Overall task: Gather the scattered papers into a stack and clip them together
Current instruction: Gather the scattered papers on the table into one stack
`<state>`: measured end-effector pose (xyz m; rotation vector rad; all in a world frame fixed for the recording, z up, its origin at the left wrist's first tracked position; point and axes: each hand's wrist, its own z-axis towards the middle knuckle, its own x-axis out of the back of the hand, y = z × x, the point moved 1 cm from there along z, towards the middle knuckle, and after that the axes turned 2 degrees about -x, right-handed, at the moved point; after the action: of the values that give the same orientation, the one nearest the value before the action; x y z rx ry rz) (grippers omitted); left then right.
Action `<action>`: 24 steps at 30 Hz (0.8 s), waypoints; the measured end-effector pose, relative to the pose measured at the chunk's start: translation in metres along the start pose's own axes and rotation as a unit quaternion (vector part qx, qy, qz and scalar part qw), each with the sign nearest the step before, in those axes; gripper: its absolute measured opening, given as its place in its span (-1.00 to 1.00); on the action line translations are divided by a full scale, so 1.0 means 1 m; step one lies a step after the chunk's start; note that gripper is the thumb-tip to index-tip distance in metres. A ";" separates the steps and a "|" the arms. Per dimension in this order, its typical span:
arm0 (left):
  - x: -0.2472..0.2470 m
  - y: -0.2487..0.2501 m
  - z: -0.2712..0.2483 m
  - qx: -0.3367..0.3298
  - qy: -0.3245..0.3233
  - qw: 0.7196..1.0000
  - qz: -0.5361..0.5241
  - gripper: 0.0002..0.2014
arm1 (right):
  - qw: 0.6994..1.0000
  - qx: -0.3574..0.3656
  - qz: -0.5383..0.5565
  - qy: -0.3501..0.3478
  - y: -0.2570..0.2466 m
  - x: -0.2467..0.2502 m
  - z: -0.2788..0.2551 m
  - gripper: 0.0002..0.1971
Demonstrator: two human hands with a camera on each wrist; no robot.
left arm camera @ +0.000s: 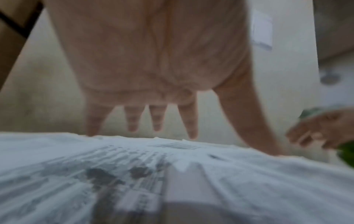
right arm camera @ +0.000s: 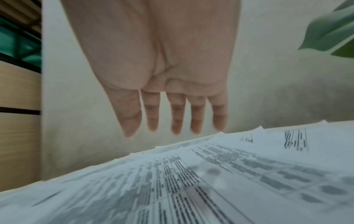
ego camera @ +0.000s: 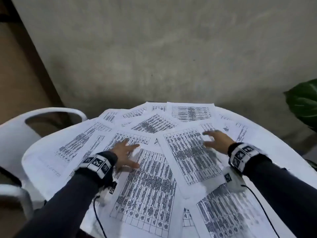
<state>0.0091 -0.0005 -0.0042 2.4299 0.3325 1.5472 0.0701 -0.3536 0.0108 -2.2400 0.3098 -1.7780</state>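
Observation:
Several white sheets printed with black tables [ego camera: 151, 177] lie scattered and overlapping across a round white table [ego camera: 281, 143]. My left hand [ego camera: 126, 152] is spread flat, palm down, over the sheets left of centre; in the left wrist view its fingers [left arm camera: 156, 119] are straight and its thumb reaches down to the paper [left arm camera: 134, 174]. My right hand [ego camera: 214, 141] hovers palm down with fingers spread above another sheet [ego camera: 190, 157] right of centre. In the right wrist view its fingers [right arm camera: 177, 115] hang straight, a little above the papers [right arm camera: 210, 174]. Neither hand holds anything. No clip is in view.
A white plastic chair [ego camera: 34, 124] stands at the table's left side. A green leafy plant [ego camera: 303, 102] is at the right edge. A grey wall [ego camera: 154, 57] rises behind the table. Thin black cables [ego camera: 97, 215] run from both wrists toward me.

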 end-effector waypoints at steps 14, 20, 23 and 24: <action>-0.043 0.000 0.006 0.075 0.053 0.978 0.186 -0.11 | 0.957 -0.006 -0.277 -0.083 -0.049 -0.068 -0.019 -0.11; -0.027 -0.012 -0.035 0.110 -0.044 0.988 0.102 -0.12 | 0.975 -0.088 -0.191 -0.072 -0.005 -0.044 -0.039 -0.03; -0.034 -0.009 -0.055 0.094 -0.096 0.985 0.105 -0.16 | 0.965 -0.083 -0.230 -0.090 0.001 -0.058 -0.052 -0.22; -0.038 -0.002 -0.056 0.083 -0.097 0.985 0.115 -0.18 | 0.969 -0.077 -0.212 -0.102 -0.006 -0.062 -0.055 -0.20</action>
<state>-0.0572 -0.0065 -0.0145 2.8076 0.1531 1.3989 0.0022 -0.3319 -0.0322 -2.7384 -0.0861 -1.7348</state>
